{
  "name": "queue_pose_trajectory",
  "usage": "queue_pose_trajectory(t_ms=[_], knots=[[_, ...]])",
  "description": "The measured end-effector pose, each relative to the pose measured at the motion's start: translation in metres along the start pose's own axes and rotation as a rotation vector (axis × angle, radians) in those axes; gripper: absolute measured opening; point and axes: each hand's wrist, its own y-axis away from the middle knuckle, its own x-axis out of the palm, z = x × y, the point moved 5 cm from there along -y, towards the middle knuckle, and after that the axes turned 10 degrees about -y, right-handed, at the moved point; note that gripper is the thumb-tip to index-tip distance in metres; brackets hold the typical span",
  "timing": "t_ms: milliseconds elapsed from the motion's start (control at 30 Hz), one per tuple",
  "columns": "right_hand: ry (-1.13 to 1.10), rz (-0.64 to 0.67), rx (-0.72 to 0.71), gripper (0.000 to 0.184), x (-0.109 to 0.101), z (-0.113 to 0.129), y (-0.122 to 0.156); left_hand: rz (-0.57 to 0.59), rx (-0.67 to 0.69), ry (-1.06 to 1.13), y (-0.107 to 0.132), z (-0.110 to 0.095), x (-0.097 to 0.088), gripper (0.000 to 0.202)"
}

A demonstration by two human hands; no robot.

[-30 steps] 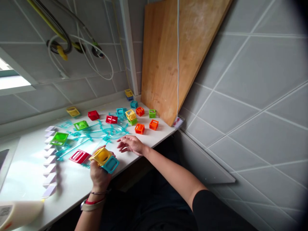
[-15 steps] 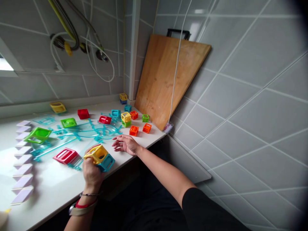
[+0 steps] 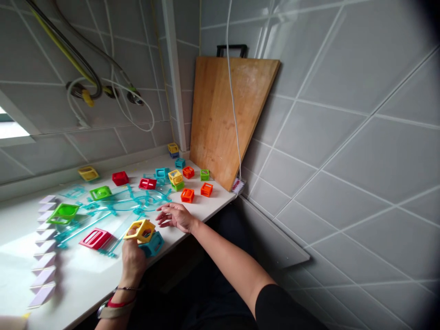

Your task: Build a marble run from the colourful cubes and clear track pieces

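My left hand (image 3: pixel 133 262) is wrapped round a yellow hollow cube block (image 3: pixel 147 235), thumb and fingers partly hidden by it. A blue hollow cube block (image 3: pixel 154 244) sits against the yellow one, lower and to its right, near the counter's front edge. My right hand (image 3: pixel 176 217) hovers over or rests on the counter edge, fingers apart and slightly curled, holding nothing. Left of my left hand lies a red cube block (image 3: pixel 96 239). Beyond both hands are clear blue track pieces (image 3: pixel 132 201) with several coloured blocks on and around them.
Orange blocks (image 3: pixel 187 196) and a yellow-on-green stack (image 3: pixel 175 178) stand toward the corner. A zigzag white strip (image 3: pixel 44 262) runs along the left of the counter (image 3: pixel 82 288). A wooden board (image 3: pixel 228 110) leans in the corner, a white cable (image 3: pixel 232 96) hanging before it.
The camera view has shifted slightly, so the counter appears a little lower. My left hand still holds the yellow block, and my right hand stays open beside it.
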Motion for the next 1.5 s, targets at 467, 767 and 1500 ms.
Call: queue_pose_trajectory(t_ms=[467, 767, 1500], knots=[[0.367, 0.028, -0.238, 0.028, 0.01, 0.015, 0.011, -0.076, -0.137, 0.186, 0.014, -0.012, 0.001, 0.053], [1.19, -0.307, -0.81, 0.056, -0.014, 0.135, -0.037, -0.137, -0.103, 0.166, 0.018, -0.009, -0.003, 0.056], [1.069, -0.324, -0.821, 0.068, -0.015, 0.113, -0.035, -0.085, 0.025, 0.115, 0.018, -0.015, 0.004, 0.06]])
